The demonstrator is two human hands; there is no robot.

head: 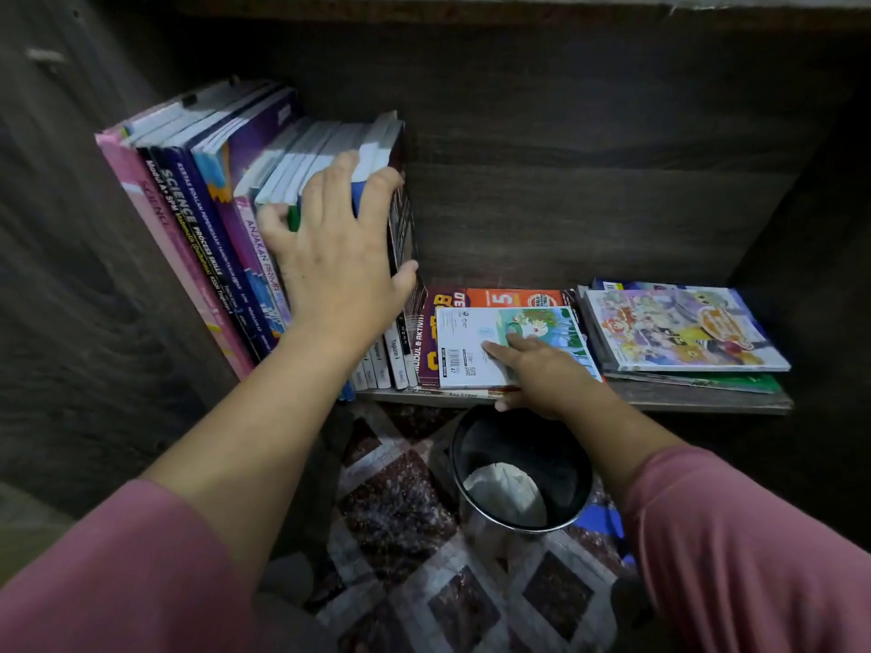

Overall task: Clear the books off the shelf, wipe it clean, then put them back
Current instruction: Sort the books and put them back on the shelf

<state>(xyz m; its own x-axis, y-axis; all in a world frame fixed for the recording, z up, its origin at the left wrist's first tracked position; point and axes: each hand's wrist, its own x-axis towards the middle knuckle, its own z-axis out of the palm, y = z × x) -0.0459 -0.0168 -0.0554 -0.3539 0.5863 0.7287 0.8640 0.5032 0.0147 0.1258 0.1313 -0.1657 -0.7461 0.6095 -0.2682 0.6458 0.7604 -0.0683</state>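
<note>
Status: every book in view sits on the shelf (707,402), and no wiping cloth is visible. Whether the books are being cleared off or put back cannot be settled from this view.

Left hand (339,247): spread wide over the upright books (325,148), with the fingers curled over their top edges and the thumb pressed against the dark book (403,228) at the right end of the row. Tall books (188,214) lean rightward against this group from the left.

Right hand (542,374): the forefinger lies stretched on the white booklet (464,341) and the thumb is tucked at the front edge below it, apparently a pinch. The booklet tops the middle pile (506,298), which lies flat. A right pile (683,329) lies just beside it.

Hazards noted:
- The left-hand grip spans many slim volumes, held only by side pressure. If that pressure slackens, the inner ones are likely to slip out and fan.
- If the gripped group comes away, the tall books lose their prop and may topple to the right across the board.
- The white booklet overhangs the shelf front, and an open bin (556,454) stands on the floor directly beneath — a loose pinch would likely drop it inside.
- Both hands are loaded at once, so neither is free to catch a slide.
</note>
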